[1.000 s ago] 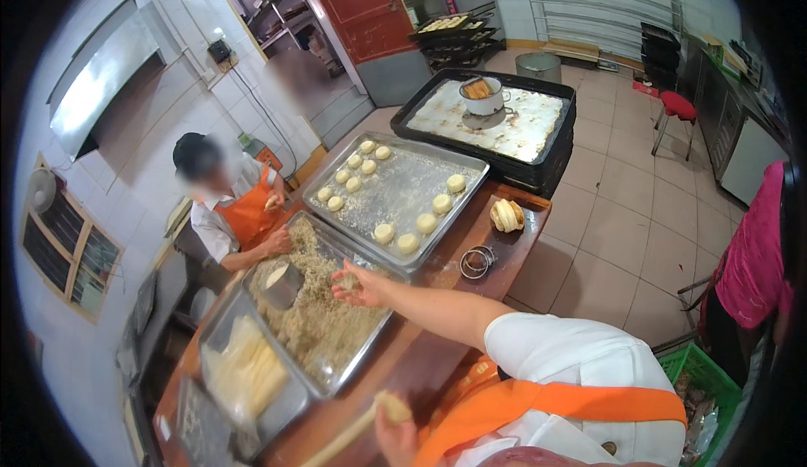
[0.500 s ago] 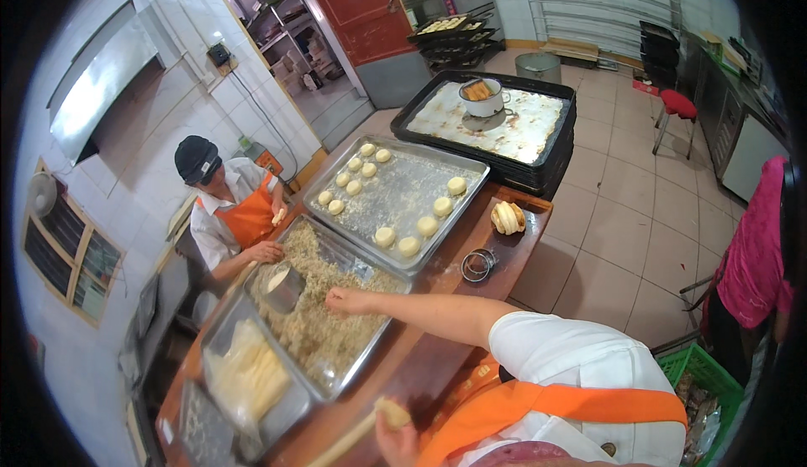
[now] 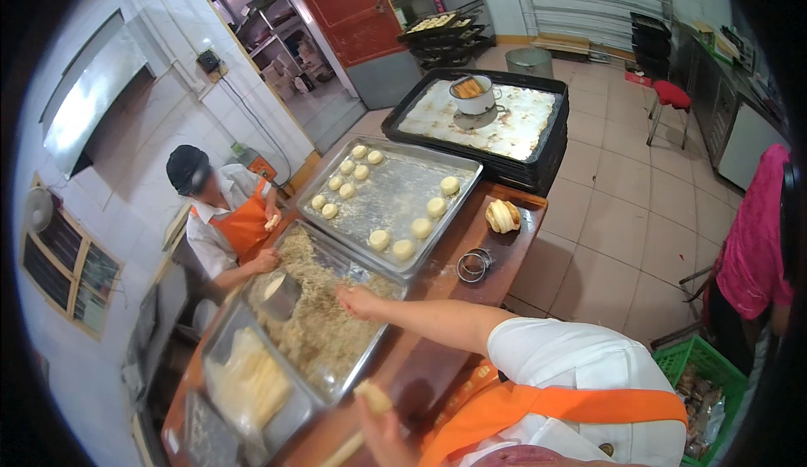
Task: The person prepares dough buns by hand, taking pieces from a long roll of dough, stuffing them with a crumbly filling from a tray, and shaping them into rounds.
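My left hand grips a lump of pale dough at the lower middle, above a long pale strip that looks like dough. My right hand is over the wide tray of crumbly filling, its fingers curled; what they hold is hidden. A metal cylinder of pale powder stands in that tray. To its left a metal tray holds a bag of pale yellow stuff. Behind, a large tray carries several round dough pieces. Metal rings and a pastry are on the wooden table.
A co-worker in an orange apron works across the table, one hand at the crumb tray. Black stacked trays bear a white pot. At right are a red stool, pink cloth and green crate.
My right hand has gone from spread fingers to curled ones and moved lower over the crumb tray. My left hand has shifted slightly left and up with the dough.
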Demonstrator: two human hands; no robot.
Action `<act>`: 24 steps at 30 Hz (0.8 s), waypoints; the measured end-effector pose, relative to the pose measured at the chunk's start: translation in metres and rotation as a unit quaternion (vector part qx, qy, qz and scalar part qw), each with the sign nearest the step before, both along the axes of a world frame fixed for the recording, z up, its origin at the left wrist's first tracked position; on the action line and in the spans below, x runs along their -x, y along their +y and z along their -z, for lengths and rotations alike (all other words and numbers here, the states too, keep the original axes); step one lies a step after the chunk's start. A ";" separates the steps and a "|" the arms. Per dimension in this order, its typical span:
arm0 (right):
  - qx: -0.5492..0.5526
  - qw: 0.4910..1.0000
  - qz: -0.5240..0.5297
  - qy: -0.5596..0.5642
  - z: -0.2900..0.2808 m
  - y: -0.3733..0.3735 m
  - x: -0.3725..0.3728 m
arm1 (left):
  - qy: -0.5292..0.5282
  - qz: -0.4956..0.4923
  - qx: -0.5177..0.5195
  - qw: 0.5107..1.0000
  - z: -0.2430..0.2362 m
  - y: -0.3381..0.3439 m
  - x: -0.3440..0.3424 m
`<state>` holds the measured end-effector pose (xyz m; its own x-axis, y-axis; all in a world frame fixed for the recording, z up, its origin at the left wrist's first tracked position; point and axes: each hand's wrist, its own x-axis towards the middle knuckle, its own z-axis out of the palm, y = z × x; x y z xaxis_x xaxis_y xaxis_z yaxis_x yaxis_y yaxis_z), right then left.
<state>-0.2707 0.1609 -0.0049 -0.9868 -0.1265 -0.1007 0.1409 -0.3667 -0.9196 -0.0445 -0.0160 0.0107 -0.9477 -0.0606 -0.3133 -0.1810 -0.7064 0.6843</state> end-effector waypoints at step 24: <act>-0.394 0.833 -0.054 0.384 -0.070 -0.014 -0.076 | 0.044 0.007 -0.102 0.994 -0.004 0.023 0.135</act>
